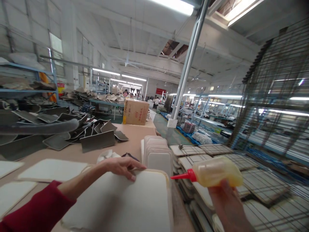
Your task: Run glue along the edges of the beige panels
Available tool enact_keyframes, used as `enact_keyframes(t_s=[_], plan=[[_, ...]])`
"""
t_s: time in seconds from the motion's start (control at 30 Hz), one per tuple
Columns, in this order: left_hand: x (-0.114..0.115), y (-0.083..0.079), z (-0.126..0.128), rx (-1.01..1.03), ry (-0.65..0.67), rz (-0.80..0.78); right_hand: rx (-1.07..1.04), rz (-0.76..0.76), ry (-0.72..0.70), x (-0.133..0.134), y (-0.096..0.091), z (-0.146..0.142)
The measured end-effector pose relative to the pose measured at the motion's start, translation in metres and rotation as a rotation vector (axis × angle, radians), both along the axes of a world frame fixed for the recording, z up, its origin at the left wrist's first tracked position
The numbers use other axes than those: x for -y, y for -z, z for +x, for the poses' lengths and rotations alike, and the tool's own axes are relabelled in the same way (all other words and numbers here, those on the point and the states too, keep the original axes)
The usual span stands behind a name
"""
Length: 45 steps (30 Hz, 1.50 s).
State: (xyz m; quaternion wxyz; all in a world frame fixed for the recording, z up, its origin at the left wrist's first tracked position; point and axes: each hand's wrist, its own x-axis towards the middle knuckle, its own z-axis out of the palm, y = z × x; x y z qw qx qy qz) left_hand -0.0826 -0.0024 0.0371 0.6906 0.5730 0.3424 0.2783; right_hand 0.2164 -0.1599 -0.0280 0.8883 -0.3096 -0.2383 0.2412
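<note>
Right hand (225, 199) grips a squeeze bottle (217, 171) of yellowish liquid round its soft belly, red nozzle (181, 176) toward the left hand (122, 166), which lies flat and open on a light, stiff-looking white panel (125, 206) beneath it.

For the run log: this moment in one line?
left hand: resting on white panel | right hand: holds yellow squeeze bottle, red nozzle leftward | behind: panel stack

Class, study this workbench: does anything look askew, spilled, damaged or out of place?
Only the dark grey pieces, far left: they lie heaped at all angles, unlike the squared stack of white panels. No spill shows around the squeeze bottle in the right hand or the white panel under the left hand.
</note>
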Motion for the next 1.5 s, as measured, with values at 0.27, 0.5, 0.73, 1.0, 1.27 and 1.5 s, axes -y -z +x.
enact_keyframes(t_s=[0.27, 0.5, 0.73, 1.0, 1.27, 1.5], plan=[[0.011, -0.015, -0.005, -0.167, 0.399, -0.097, 0.002, -0.019, -0.049, -0.006, 0.005, -0.003], [-0.003, -0.008, -0.011, -0.185, 0.522, 0.131, -0.033, -0.044, -0.05, -0.002, 0.006, -0.009], [-0.025, 0.0, -0.018, -0.27, 0.746, 0.367, 0.05, -0.154, -0.056, 0.002, 0.021, 0.0], [-0.025, 0.0, -0.02, -0.282, 0.779, 0.35, 0.123, -0.187, -0.045, 0.003, 0.035, 0.001], [-0.028, 0.0, -0.024, -0.255, 0.81, 0.308, 0.139, -0.182, -0.019, 0.002, 0.041, 0.0], [-0.025, -0.001, -0.023, -0.273, 0.818, 0.355, 0.145, -0.155, -0.032, -0.001, 0.029, -0.002]])
